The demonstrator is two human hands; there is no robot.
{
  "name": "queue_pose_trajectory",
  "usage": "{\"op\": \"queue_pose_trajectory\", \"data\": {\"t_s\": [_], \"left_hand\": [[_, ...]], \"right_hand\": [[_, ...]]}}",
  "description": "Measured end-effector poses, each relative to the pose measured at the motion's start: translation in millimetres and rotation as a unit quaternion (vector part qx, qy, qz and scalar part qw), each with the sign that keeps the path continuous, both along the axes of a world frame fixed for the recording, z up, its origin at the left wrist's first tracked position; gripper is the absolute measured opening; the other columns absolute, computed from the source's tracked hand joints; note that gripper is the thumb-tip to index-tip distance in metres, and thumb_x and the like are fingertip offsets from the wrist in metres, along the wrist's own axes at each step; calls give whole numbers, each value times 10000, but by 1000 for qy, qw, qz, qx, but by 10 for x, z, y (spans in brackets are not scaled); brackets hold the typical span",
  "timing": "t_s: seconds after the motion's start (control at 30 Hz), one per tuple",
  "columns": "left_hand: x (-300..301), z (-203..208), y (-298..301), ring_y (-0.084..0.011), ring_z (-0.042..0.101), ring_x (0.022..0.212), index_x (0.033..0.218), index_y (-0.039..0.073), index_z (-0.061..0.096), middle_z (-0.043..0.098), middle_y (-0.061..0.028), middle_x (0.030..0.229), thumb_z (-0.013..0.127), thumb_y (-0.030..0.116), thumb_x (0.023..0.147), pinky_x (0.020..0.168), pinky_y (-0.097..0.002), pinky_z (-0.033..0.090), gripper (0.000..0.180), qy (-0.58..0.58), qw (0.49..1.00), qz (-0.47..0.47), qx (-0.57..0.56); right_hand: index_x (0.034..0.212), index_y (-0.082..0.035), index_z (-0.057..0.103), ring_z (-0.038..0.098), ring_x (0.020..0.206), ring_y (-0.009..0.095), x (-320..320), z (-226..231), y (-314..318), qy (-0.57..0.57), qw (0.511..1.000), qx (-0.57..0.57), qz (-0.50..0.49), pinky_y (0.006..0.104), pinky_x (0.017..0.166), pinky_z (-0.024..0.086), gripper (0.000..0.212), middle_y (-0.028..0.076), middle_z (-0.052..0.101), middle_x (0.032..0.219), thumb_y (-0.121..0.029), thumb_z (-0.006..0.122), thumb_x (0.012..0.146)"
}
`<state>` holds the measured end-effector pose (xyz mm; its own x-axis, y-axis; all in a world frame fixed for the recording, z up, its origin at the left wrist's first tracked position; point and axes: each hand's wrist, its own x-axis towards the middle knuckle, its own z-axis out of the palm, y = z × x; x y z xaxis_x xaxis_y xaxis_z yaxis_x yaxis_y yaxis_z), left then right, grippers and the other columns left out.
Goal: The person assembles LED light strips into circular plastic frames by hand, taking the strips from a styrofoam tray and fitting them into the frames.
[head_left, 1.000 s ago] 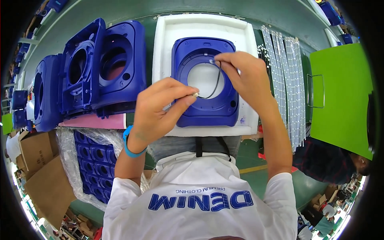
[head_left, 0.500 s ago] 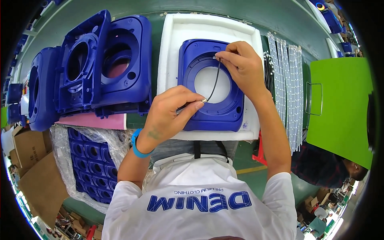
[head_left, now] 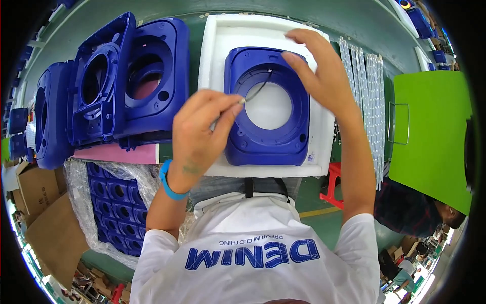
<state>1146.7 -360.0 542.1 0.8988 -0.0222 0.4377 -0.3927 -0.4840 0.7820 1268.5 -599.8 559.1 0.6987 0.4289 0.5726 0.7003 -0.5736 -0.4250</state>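
A: Where is the thin dark wire [head_left: 262, 89], and do we have hold of it?

B: Yes. Our left hand [head_left: 198, 126] pinches its near end between thumb and finger. Our right hand [head_left: 326, 81] has its thumb and fingers spread wide, and we see nothing in that grip.

A: Which way does the wire go from our left grip?

B: Away from us and to the right, toward the far edge of the white tray [head_left: 213, 40]. It runs on a slant across part of the big hole in the blue case [head_left: 253, 148] and meets the hole's far rim. Our right hand is nearer to that far end. It hangs over the case's far right corner. We can't tell if the wire is stuck fast there.

A: Where does the case sit?

B: In the tray on the green tabletop [head_left: 195, 45], closer to the tray's near edge than its far edge.

A: How do they look?

B: The wire is skinny and bent like a bow, with a small pale bit at each end. The case is deep blue, with round corners.
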Motion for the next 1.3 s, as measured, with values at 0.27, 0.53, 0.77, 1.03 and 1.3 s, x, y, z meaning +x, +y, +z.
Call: {"op": "queue_pose_trajectory", "data": {"t_s": [0.27,0.53,0.77,1.03,1.3], "left_hand": [[357,203,-72,-286,675,751,1005,28,775,685,-103,858,759,45,896,662,-354,517,111,-40,972,-38,230],[435,117,-239,-302,670,773,1045,52,773,668,-81,877,762,92,886,665,-396,533,165,-45,955,-85,280],[644,41,-174,-328,687,848,1100,71,770,678,-92,936,727,111,899,711,-437,563,209,-25,908,-102,405],[782,94,-218,-361,666,843,1133,46,770,647,-139,882,740,93,872,745,-448,534,267,-9,913,-147,379],[806,58,-227,-341,664,824,1116,80,791,656,-103,886,746,131,894,722,-437,525,233,-36,909,-138,393]], "right_hand": [[1143,40,742,661,1033,265,715,-9,470,445,867,-221,38,418,988,490,947,172,717,1121,-792,311,1013],[1268,41,650,669,1034,174,729,-596,229,212,879,427,14,341,994,502,375,80,726,1112,-285,575,1096],[1076,6,731,717,914,272,-159,-185,-80,-13,988,114,-104,362,829,559,349,154,748,1016,-325,645,1003],[1153,-84,749,615,711,158,-1962,-377,935,19,966,12,257,295,609,501,357,95,689,1335,-156,658,815],[987,-116,698,608,915,220,-2275,-673,969,60,944,-19,323,347,765,501,200,36,623,1030,-192,635,814]]}}
